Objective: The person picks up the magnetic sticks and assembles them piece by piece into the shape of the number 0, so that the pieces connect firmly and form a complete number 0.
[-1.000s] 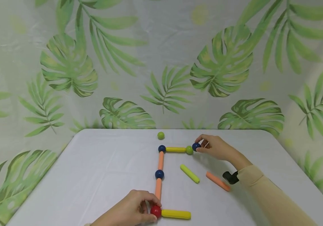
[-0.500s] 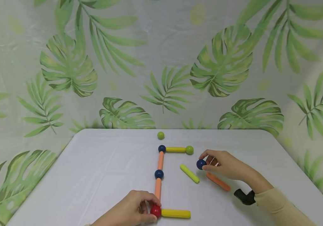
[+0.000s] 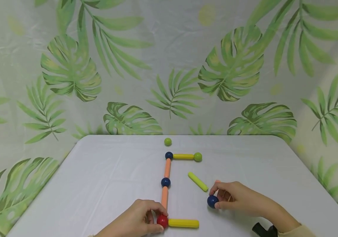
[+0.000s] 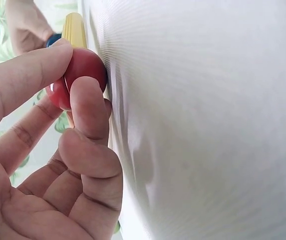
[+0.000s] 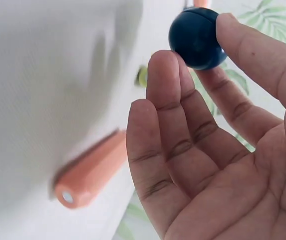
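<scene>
L hand point(image 3: 134, 218) pinches red ball point(image 3: 162, 221); nr. yellow rod point(image 3: 183, 223) abuts ball, R of hand. R hand point(image 3: 243, 199) pinches blue ball point(image 3: 212, 201), pos. L side of hand; lime rod point(image 3: 198, 181) beyond & L of hand, loose orange rod point(image 5: 90, 172) mostly behind hand (head cam)

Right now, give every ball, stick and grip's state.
Left grip: pinching red ball
Right grip: pinching front blue ball
Red ball: held
Front blue ball: held
Middle blue ball: joined
Corner blue ball: joined
Far green ball: loose
Near green ball: joined
Far yellow stick: joined
Near yellow stick: right end free
Far orange stick: joined
Near orange stick: partly covered
Green stick: loose
Right orange stick: loose, partly hidden
</scene>
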Available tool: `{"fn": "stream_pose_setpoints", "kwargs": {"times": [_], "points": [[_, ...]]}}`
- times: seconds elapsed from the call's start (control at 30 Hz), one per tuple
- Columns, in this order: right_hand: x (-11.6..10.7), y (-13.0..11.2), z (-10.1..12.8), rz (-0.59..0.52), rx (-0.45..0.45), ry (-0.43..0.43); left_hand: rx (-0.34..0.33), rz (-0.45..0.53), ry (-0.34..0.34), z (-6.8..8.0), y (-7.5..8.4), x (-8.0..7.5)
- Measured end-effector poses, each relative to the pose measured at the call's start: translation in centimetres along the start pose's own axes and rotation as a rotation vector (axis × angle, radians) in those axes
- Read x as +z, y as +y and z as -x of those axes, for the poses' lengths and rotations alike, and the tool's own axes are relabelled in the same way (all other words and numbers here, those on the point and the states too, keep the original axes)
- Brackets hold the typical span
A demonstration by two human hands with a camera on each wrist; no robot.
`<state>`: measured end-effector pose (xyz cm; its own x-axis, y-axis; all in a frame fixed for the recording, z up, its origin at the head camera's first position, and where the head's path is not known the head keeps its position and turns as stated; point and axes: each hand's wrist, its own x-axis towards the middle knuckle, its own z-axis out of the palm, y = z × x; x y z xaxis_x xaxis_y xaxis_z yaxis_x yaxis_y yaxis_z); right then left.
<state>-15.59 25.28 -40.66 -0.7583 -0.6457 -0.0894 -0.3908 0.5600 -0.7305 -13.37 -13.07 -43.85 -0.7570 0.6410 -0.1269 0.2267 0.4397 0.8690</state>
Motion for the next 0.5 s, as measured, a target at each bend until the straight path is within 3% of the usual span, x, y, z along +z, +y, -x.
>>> {"fn": "stream_pose_setpoints", "kwargs": {"times": [0.17,0.4,0.5], "points": [[1.5,-0.1,0.3,-0.037,0.003,-0.022,0.002,-0.004,-0.013,-0.1,0.0,-0.1],[3.0,-0.3,0.5,-0.039,-0.066,-0.066,0.011,0.001,-0.024,-0.1,-0.2,-0.1],[3.4,-0.5,0.5,-0.074,-0.039,-0.090,0.020,-0.001,-0.026,-0.1,-0.2,-0.1]]}}
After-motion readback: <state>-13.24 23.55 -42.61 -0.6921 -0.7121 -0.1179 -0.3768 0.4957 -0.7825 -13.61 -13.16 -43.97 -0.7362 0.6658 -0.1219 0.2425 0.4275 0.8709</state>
